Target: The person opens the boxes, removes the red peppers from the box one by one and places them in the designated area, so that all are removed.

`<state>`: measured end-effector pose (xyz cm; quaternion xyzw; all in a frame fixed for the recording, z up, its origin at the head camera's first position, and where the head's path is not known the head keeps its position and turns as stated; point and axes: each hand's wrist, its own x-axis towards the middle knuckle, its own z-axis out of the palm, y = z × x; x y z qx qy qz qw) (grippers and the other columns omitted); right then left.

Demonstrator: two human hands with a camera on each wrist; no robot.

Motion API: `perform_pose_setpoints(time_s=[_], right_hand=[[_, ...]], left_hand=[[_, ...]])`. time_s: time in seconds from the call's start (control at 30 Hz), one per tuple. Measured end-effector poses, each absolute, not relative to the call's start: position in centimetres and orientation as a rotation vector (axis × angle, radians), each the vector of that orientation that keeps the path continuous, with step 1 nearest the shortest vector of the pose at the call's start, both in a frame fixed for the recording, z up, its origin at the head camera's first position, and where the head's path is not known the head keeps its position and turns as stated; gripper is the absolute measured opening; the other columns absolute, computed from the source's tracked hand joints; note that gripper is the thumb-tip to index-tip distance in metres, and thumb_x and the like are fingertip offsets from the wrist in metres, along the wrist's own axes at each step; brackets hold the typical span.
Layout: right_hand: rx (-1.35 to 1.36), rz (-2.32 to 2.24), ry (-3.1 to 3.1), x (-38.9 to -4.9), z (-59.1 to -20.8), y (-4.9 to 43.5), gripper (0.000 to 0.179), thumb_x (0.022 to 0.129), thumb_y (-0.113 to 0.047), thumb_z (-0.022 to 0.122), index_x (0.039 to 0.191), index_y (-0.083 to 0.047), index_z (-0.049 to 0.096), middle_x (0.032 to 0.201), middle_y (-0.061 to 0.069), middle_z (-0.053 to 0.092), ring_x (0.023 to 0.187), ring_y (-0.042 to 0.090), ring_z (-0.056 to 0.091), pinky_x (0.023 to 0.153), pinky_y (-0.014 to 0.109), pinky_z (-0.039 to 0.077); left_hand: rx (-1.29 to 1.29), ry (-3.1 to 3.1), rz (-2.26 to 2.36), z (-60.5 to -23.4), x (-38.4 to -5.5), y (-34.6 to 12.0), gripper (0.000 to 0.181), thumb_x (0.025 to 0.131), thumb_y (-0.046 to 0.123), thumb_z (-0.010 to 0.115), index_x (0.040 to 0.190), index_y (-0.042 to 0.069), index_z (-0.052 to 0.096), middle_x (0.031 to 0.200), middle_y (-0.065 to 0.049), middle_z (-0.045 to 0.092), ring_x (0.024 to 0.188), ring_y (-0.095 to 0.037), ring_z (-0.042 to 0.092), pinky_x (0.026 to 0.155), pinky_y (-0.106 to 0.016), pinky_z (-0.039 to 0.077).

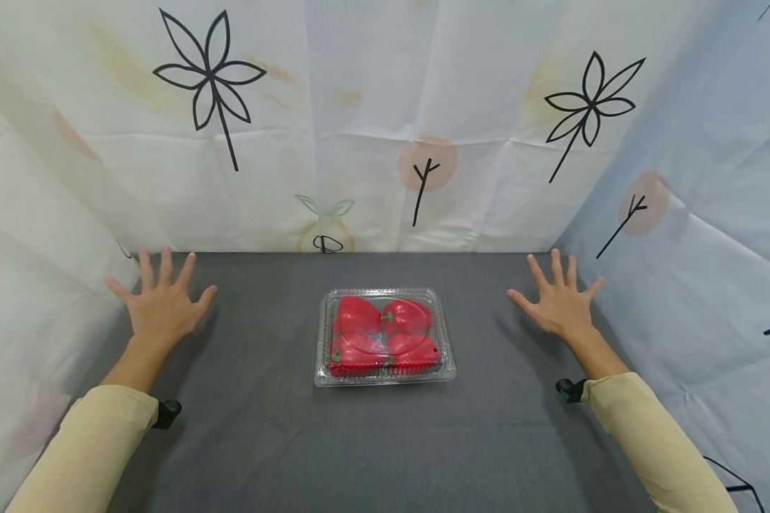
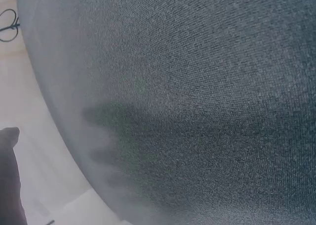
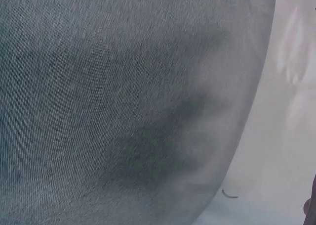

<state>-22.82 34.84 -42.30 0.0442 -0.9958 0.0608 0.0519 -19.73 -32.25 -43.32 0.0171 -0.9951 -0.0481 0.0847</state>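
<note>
A clear plastic clamshell box (image 1: pixel 450 363) lies in the middle of the grey table, its lid down. Through the lid show several glossy red bell peppers (image 1: pixel 359 315) with bits of green stem. My left hand (image 1: pixel 162 308) is spread wide to the left of the box, well apart from it. To the right, my right hand (image 1: pixel 560 308) has its fingers fanned out too, holding nothing. Part of a left-hand digit (image 2: pixel 10 180) enters the left wrist view at its left edge; the right wrist view catches only a sliver of the right hand (image 3: pixel 311 210).
Grey cloth covers the table (image 1: pixel 385 449). A white patterned curtain (image 1: pixel 372 85) hangs along the back edge, with more fabric on the left (image 1: pixel 26 249) and right (image 1: pixel 712 214) close beside the hands. Dark wrist straps (image 1: pixel 165 414) show at the cream sleeves (image 1: pixel 654 442).
</note>
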Motion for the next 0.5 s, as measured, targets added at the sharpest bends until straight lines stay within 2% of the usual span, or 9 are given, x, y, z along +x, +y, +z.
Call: perform_pose_setpoints(time_s=[0.23, 0.5], right_hand=[[0.193, 0.182, -3.015, -22.7, -42.0, 33.4, 0.089, 0.092, -0.074, 0.039, 0.161, -0.024, 0.012, 0.164, 0.016, -0.012, 0.147, 0.046, -0.013, 0.096, 0.084, -0.019], [0.269, 0.154, -2.995, -22.0, -41.2, 31.5, 0.088, 0.092, -0.073, 0.042, 0.161, -0.026, 0.012, 0.165, 0.016, -0.008, 0.149, 0.044, -0.01, 0.101, 0.083, -0.012]], left_hand=[[0.002, -2.965, -0.124, -43.2, -19.6, -31.4, 0.076, 0.101, 0.057, 0.038, 0.16, 0.019, 0.009, 0.164, -0.016, -0.013, 0.144, -0.036, -0.029, 0.096, -0.082, -0.021], [-0.037, -2.948, -0.162, -42.7, -19.1, -30.3, 0.076, 0.1, 0.058, 0.038, 0.16, 0.02, 0.013, 0.165, -0.016, -0.009, 0.146, -0.036, -0.027, 0.096, -0.083, -0.02]])
